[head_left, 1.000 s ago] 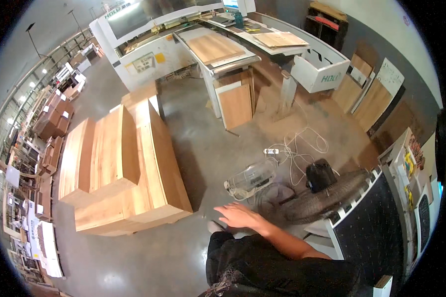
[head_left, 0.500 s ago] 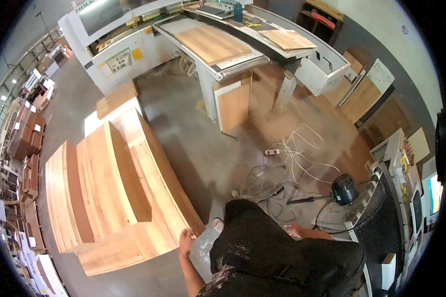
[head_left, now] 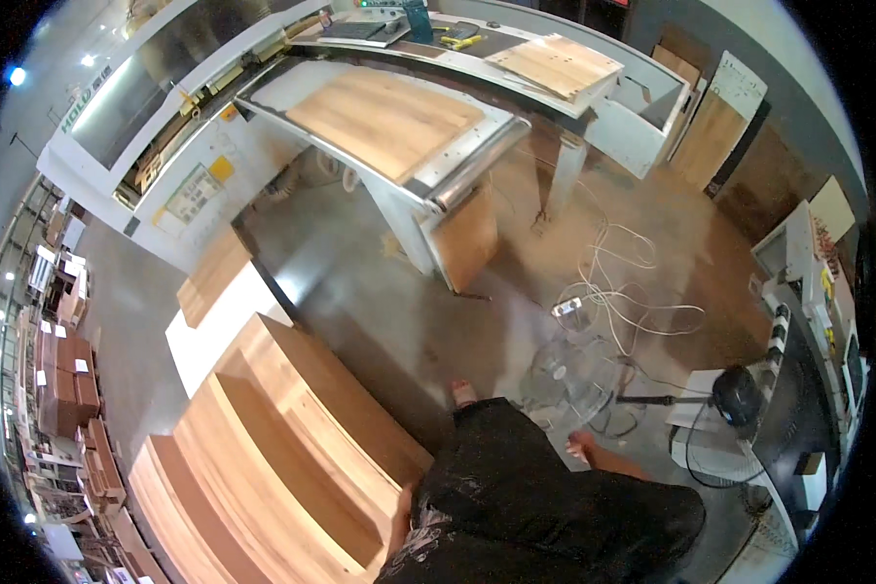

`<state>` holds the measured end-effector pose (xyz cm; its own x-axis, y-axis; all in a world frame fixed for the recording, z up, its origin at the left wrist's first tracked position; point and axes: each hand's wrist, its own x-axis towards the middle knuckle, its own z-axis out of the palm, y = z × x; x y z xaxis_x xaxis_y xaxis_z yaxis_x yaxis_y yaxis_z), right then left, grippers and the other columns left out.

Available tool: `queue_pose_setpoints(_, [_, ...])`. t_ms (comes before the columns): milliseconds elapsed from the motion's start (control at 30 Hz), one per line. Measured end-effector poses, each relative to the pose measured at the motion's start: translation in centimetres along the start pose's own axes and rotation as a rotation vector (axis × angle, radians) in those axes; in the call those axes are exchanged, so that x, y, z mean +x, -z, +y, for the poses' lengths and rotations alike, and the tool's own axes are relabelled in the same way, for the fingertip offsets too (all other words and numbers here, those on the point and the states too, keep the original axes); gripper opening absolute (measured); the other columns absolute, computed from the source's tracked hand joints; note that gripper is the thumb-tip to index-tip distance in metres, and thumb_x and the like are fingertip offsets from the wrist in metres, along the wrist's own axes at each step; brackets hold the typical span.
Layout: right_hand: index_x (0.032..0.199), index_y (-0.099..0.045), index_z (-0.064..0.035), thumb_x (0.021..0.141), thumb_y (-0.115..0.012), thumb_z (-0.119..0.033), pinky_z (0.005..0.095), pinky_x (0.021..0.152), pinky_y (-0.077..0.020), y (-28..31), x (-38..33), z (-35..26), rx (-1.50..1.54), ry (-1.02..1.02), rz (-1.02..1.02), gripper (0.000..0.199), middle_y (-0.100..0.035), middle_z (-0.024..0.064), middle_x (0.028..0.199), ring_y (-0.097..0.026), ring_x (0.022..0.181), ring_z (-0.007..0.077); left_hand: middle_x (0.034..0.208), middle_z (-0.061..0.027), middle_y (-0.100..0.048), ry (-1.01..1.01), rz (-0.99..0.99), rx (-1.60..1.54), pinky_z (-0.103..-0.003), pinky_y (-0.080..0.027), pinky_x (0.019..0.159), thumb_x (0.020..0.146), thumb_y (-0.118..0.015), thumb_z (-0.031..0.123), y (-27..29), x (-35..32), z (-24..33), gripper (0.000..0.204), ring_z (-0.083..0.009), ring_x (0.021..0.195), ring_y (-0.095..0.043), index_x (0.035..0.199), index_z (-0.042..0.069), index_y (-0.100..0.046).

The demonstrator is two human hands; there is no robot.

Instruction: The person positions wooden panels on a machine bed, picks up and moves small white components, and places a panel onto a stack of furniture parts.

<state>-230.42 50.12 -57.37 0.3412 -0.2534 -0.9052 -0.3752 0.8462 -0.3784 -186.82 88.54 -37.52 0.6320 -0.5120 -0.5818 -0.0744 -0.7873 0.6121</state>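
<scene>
I stand beside a low stack of long light wooden panels point(head_left: 292, 457) on the concrete floor. My left hand point(head_left: 402, 514) lies against the near right edge of the stack; my dark clothing hides its fingers. My right hand point(head_left: 582, 448) hangs free at my right side, fingers apart and holding nothing, just above a wire floor fan point(head_left: 565, 375). One of my feet point(head_left: 462, 394) shows on the floor ahead of me.
A grey machine table point(head_left: 477, 161) carrying a wooden panel point(head_left: 389, 117) stands ahead, with a smaller panel point(head_left: 467, 238) leaning under it. White cables point(head_left: 633, 292) and a power strip point(head_left: 566, 308) lie on the floor. A white board point(head_left: 219, 326) lies beyond the stack. A cluttered bench point(head_left: 798, 321) runs along the right.
My view has closed in on the machine table and the stack. My left hand stays at the stack's edge. My right arm has dropped from reaching forward to my side.
</scene>
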Motion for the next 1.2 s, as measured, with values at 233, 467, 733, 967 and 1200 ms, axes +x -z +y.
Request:
queue_pose_setpoints(233, [0.105,-0.068,-0.0027,0.090,-0.057,-0.016,0.0481,0.080,-0.0528,-33.7,2.4,-32.1,-0.868,0.930,0.419,0.023,-0.070,0.0225,0.094,-0.067,0.090,0.0387,0.102,-0.0198,-0.071,0.277,0.024,-0.156,-0.044,-0.053,0.086,0.098,-0.057,0.040,6.5,9.2,2.9,0.043,-0.0320,0.099,-0.067,0.111,0.000,-0.067])
queue_pose_setpoints(467, [0.110,-0.067,-0.0091,0.085,-0.063,-0.005,0.0426,0.095,-0.0463,-54.4,-6.6,-59.3,-0.901,1.758,0.355,0.026,-0.068,0.0088,0.114,-0.061,0.109,0.0308,0.096,-0.0163,-0.070,0.326,0.045,-0.215,-0.042,-0.053,0.081,0.099,-0.056,0.037,14.1,22.5,6.1,0.040,-0.0290,0.091,-0.067,0.109,0.000,-0.066])
queue_pose_setpoints(733, [0.128,-0.057,-0.0049,0.083,-0.067,-0.023,0.0470,0.111,-0.0351,-60.6,-1.9,-75.5,-1.067,1.495,0.851,0.050,-0.050,0.0163,0.142,-0.043,0.135,0.0352,0.089,-0.0122,-0.070,0.116,-0.043,-0.089,-0.040,-0.054,0.075,0.100,-0.056,0.034,25.7,39.9,10.3,0.037,-0.0255,0.082,-0.066,0.106,-0.001,-0.066])
queue_pose_setpoints(967, [0.135,-0.056,-0.0098,0.084,-0.066,-0.013,0.0479,0.114,-0.0305,-60.3,3.9,-80.1,-0.671,1.511,1.050,0.053,-0.046,0.0188,0.147,-0.039,0.138,0.0378,0.081,-0.0075,-0.068,-0.072,-0.128,-0.438,-0.036,-0.044,0.055,0.101,-0.059,0.035,38.9,58.3,17.5,0.037,-0.0137,0.065,-0.057,0.090,0.001,-0.069])
queue_pose_setpoints(1200, [0.134,-0.057,-0.0050,0.083,-0.063,-0.004,0.0432,0.109,-0.0408,-58.8,5.4,-82.1,-0.288,1.412,1.124,0.052,-0.054,0.0228,0.139,-0.053,0.126,0.0383,0.101,-0.0076,-0.068,-0.423,0.093,-0.523,-0.030,-0.052,0.082,0.102,-0.060,0.024,49.6,70.7,37.2,0.031,-0.0148,0.090,-0.063,0.117,-0.002,-0.063])
